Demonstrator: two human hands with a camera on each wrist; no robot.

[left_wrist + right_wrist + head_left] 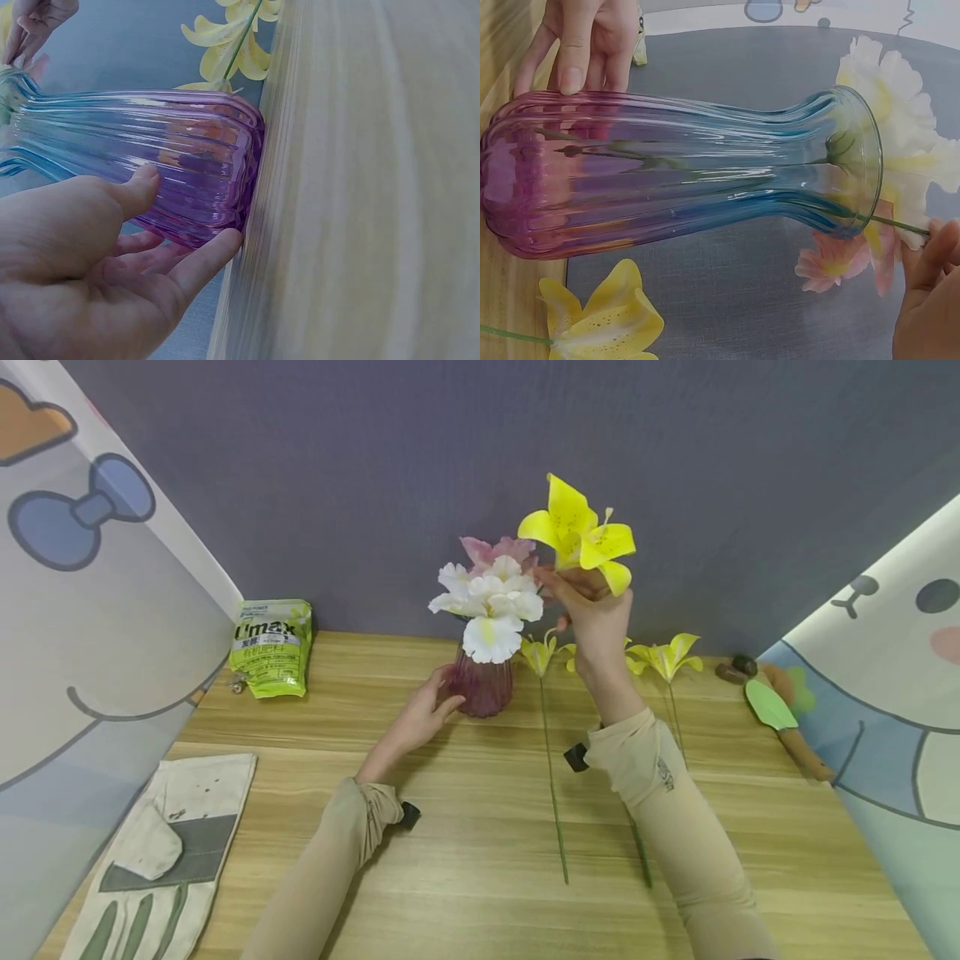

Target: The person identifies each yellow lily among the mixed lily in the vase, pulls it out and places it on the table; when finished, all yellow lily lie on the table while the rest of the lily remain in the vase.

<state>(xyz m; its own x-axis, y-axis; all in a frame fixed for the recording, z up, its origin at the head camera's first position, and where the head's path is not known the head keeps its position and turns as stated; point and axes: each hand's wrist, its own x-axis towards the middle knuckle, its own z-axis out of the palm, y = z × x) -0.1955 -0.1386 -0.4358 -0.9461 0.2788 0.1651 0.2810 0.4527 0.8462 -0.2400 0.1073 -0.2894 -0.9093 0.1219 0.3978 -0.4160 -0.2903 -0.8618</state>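
Observation:
A ribbed glass vase point(483, 693), blue at the neck and purple at the base, stands upright on the table. White flowers point(491, 602) and pink flowers point(480, 553) fill its mouth. My left hand point(418, 717) holds the vase low down, thumb on one side and fingers around the other. Above and right of the mouth, my right hand point(600, 614) pinches the green stem point(900, 225) of a yellow lily point(573, 527) just under its bloom. In the right wrist view that stem runs through the vase's rim, and other stems show inside the glass.
More yellow lilies point(667, 658) lie on the wooden table point(465, 877), stems toward me. A green fertilizer bag point(270, 652) stands back left, a work glove point(198, 785) lies front left. At right are a green trowel point(772, 706) and dark stones point(738, 668). A grey wall point(337, 485) rises behind.

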